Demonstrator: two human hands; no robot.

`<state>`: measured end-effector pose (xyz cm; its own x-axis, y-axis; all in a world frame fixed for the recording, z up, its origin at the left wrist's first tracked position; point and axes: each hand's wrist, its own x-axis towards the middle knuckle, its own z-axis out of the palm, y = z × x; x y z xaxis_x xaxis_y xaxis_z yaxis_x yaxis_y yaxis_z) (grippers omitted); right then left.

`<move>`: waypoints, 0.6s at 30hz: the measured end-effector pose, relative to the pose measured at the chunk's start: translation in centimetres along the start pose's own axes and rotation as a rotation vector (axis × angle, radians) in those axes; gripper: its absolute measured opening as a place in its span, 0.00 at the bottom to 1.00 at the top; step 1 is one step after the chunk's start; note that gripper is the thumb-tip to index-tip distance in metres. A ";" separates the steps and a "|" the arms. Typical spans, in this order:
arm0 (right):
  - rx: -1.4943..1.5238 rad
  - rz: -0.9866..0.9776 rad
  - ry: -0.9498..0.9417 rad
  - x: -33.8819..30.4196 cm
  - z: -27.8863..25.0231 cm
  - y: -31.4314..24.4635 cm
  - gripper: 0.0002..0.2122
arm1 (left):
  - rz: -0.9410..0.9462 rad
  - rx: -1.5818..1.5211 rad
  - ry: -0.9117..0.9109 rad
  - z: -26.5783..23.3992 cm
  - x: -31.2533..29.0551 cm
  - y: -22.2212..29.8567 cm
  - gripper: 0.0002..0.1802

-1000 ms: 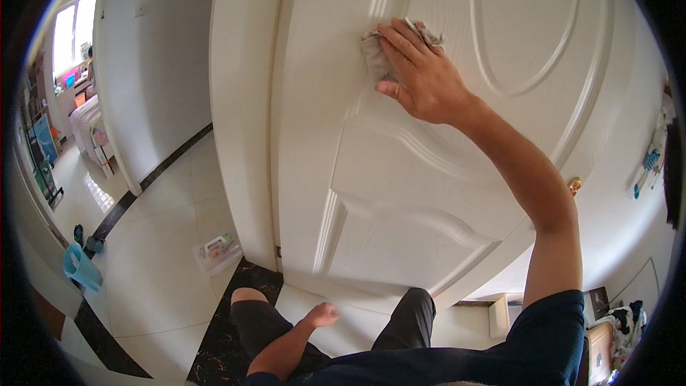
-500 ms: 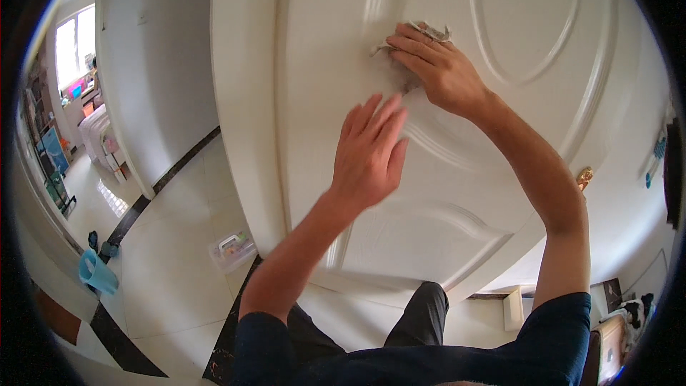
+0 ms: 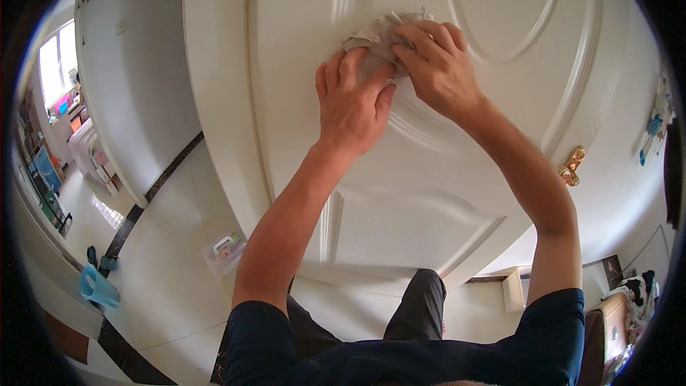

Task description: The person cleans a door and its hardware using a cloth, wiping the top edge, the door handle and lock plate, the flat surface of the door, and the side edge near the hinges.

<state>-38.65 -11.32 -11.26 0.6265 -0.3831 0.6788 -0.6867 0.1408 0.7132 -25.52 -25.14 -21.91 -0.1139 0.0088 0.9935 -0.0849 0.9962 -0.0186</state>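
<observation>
A crumpled pale grey cloth (image 3: 379,37) lies against the white panelled door (image 3: 421,164), between both hands. My right hand (image 3: 439,64) grips the cloth's right side with bent fingers. My left hand (image 3: 354,100) has its fingertips on the cloth's lower left part, the fingers curled into its folds. Both forearms reach up from the lower edge toward the upper middle of the door. A gold door handle (image 3: 572,166) shows to the right of my right forearm.
A clear plastic box with a white handle (image 3: 224,251) stands on the tiled floor at left, and a light blue bin (image 3: 98,287) farther left. A doorway opens on a bright room. At lower right is a brown case (image 3: 607,332) with clothes beside it.
My left hand has moved up from below the cloth and taken hold of it. The cloth, flattened under my right hand before, is now bunched up between both hands. The view has shifted slightly.
</observation>
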 end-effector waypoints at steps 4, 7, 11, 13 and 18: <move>-0.074 0.086 -0.071 -0.2 -1.4 -2.0 0.16 | -0.004 -0.040 0.071 0.9 0.7 -0.2 0.21; 0.316 0.237 -0.024 0.0 -0.7 -4.7 0.21 | -0.037 0.020 0.033 1.8 0.8 -0.8 0.19; 0.606 0.295 0.144 0.5 -1.2 -8.8 0.19 | -0.001 0.048 0.006 1.9 0.7 -2.0 0.20; 0.619 0.210 0.170 0.3 -1.9 -9.6 0.21 | 0.127 0.014 0.127 1.7 1.0 -2.0 0.21; 0.595 0.113 0.172 0.0 -1.7 -9.7 0.21 | 0.143 0.051 0.017 0.5 2.0 -2.4 0.22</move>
<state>-31.34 -11.14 -17.85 0.5546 -0.2364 0.7978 -0.8085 -0.3797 0.4496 -26.09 -27.54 -19.89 -0.1118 0.1526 0.9819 -0.1189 0.9790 -0.1657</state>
